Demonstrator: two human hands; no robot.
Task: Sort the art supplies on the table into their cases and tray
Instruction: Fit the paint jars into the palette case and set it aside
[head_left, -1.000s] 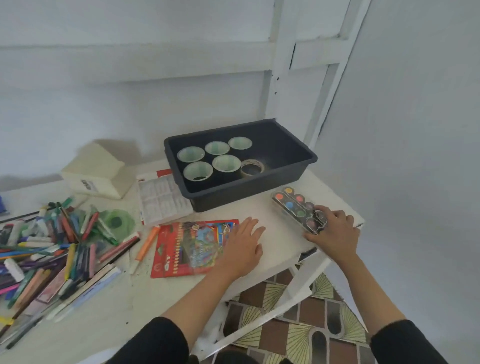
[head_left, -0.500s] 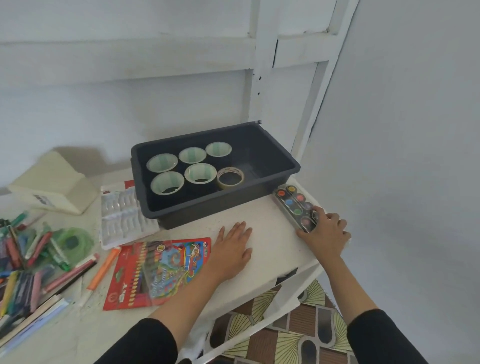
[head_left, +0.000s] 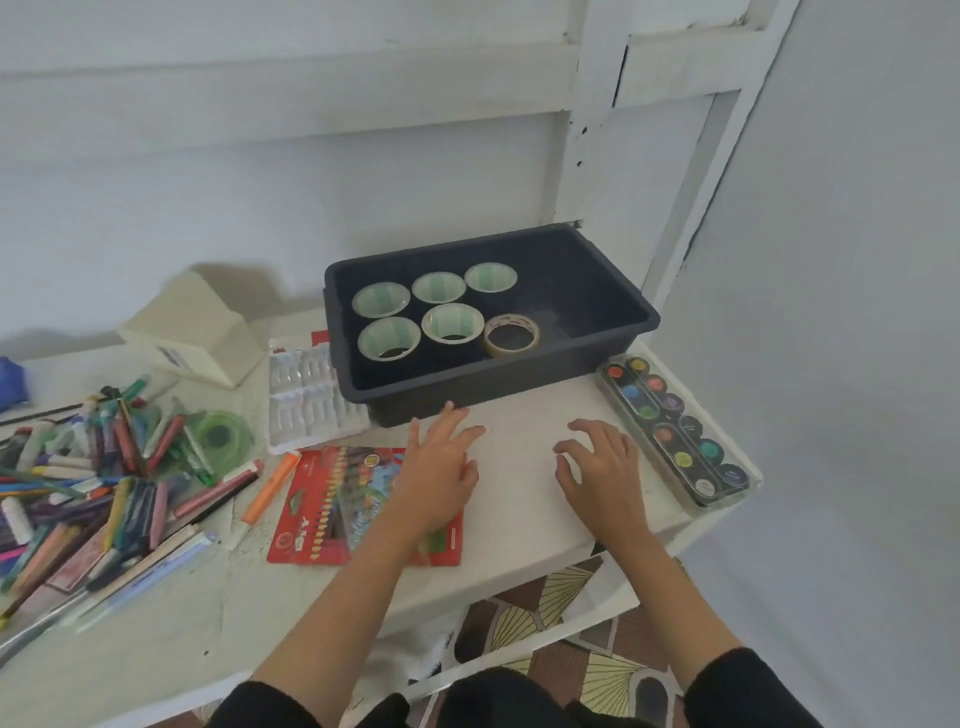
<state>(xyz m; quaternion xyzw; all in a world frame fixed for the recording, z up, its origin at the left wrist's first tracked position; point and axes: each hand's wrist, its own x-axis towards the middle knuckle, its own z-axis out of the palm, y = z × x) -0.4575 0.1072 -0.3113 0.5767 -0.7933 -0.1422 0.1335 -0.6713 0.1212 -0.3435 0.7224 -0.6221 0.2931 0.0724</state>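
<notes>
**Paint set let go, both hands free**

White table (head_left: 519, 499) against a pale grey wall, with a dark tray (head_left: 613, 338) just beyond both hands and six tape rolls (head_left: 452, 322) inside it. Half a second ago, right hand on the paint set; now off it and nearer to the middle of the table. Right hand (head_left: 602, 473) released, fingers loosely bent over the bare surface, holding nothing. Paint set (head_left: 675, 431) just to the right of this hand, along the table edge, apart from the fingers. Left hand (head_left: 441, 467) released as well, fingers spread, over the right part of the red pencil case (head_left: 322, 509), fingertips near the tray wall; a little more forward than before. Well to the left of the left hand, a loose pile of pens and crayons (head_left: 104, 483), with an orange marker (head_left: 270, 486) and a clear plastic insert (head_left: 306, 395) between the pile and the hand, all not yet sorted. Probably means: paint set placed and finished, pile next. Seemingly most of the sorting left to do.
</notes>
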